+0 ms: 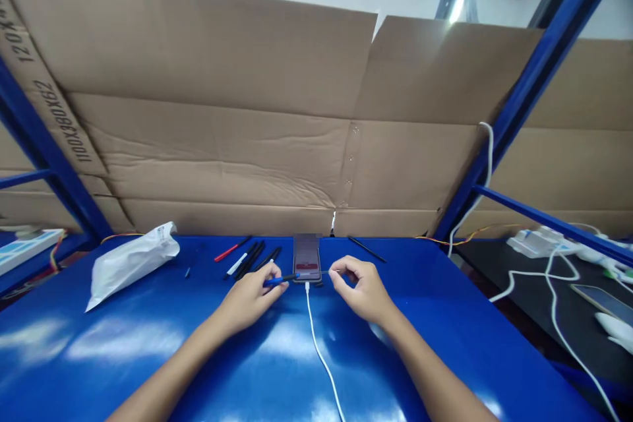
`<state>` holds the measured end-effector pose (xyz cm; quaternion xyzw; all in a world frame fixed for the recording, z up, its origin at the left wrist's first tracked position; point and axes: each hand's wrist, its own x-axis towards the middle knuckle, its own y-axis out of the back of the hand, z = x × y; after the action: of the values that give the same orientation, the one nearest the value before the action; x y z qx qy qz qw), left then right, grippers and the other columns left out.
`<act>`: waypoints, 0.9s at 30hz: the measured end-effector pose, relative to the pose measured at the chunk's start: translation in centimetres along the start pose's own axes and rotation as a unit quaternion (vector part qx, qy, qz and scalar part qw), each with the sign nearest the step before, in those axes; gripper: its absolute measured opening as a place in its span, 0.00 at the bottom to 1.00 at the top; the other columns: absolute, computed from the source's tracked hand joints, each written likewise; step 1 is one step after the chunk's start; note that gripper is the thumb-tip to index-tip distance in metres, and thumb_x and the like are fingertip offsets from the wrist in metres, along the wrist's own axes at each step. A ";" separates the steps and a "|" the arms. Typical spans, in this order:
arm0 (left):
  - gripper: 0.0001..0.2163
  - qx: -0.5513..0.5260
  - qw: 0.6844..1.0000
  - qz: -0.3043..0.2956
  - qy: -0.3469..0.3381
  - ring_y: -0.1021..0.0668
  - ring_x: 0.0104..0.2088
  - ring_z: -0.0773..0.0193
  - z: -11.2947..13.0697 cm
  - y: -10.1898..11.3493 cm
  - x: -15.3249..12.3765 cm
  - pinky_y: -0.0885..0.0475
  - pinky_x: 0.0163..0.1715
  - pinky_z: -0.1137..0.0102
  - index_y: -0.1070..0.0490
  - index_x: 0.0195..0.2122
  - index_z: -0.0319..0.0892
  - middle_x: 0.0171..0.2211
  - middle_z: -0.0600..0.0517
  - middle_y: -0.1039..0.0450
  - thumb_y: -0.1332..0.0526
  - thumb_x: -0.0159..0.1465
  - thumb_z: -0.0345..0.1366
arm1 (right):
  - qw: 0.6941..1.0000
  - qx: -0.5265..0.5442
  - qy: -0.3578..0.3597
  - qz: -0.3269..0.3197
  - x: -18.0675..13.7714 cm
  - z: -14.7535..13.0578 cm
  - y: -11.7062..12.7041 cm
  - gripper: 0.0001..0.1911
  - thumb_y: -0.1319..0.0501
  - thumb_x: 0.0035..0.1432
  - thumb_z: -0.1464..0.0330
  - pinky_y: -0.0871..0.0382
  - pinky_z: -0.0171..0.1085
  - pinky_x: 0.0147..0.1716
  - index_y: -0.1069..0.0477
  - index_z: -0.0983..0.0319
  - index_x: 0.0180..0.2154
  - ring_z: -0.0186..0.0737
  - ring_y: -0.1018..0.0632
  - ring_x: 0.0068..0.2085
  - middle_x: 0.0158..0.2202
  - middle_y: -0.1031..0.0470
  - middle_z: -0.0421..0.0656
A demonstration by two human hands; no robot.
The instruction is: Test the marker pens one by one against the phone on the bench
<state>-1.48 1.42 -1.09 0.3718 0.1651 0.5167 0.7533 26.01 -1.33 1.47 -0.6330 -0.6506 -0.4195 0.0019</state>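
My left hand (254,297) is closed around a blue and black pen barrel (281,280), held level and pointing right. Facing it, my right hand (363,290) pinches a thin rod that looks like a pen refill (325,271); its exact tip is too small to make out. Both hands are raised a little over the blue table, with a gap between them. Behind them a phone (307,254) lies with a white cable (316,336) plugged into its near end. Several black pens (251,260) and a red pen (231,249) lie beyond my left hand.
A white plastic bag (131,264) rests at the left on the blue table (198,369). One black pen (366,249) lies at the back right. Cardboard sheets (237,158) stand behind, between blue metal posts (534,79). White cables (551,277) run over a black table at the right.
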 end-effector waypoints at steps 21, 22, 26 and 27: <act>0.14 0.056 0.998 -0.011 -0.014 0.25 0.30 0.60 0.6 0.1 -0.3 0.36 0.31 0.70 0.33 0.38 0.45 0.30 0.55 0.27 0.44 0.71 0.50 | 1.000 0.016 0.012 0.002 0.0 -0.6 0.3 0.09 0.40 0.62 0.68 0.38 0.36 0.28 0.25 0.60 0.29 0.37 0.28 0.27 0.26 0.24 0.41; 0.14 0.059 0.998 -0.011 -0.016 0.25 0.30 0.60 0.7 0.1 -0.3 0.37 0.31 0.70 0.33 0.38 0.45 0.29 0.55 0.27 0.44 0.71 0.50 | 1.000 0.014 0.013 -0.003 0.0 -0.6 0.3 0.09 0.40 0.62 0.68 0.37 0.36 0.29 0.25 0.60 0.29 0.38 0.28 0.28 0.26 0.24 0.41; 0.14 0.073 0.997 -0.028 -0.026 0.25 0.29 0.60 1.2 0.2 -0.6 0.37 0.30 0.70 0.31 0.40 0.45 0.28 0.55 0.27 0.44 0.71 0.51 | 0.999 0.004 0.014 -0.035 -0.1 -0.6 -0.2 0.10 0.40 0.65 0.68 0.34 0.37 0.34 0.23 0.59 0.31 0.40 0.25 0.31 0.30 0.20 0.42; 0.15 0.076 0.996 -0.036 -0.033 0.25 0.29 0.60 1.4 0.2 -0.7 0.36 0.31 0.69 0.30 0.41 0.45 0.29 0.55 0.26 0.44 0.71 0.52 | 0.999 0.002 0.015 -0.046 -0.2 -0.6 -0.3 0.10 0.40 0.66 0.67 0.33 0.38 0.36 0.22 0.59 0.33 0.40 0.24 0.33 0.31 0.19 0.42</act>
<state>-1.02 0.24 -0.09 0.4388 0.1921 0.4624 0.7462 25.46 -1.73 1.57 -0.5960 -0.6798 -0.4273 -0.0069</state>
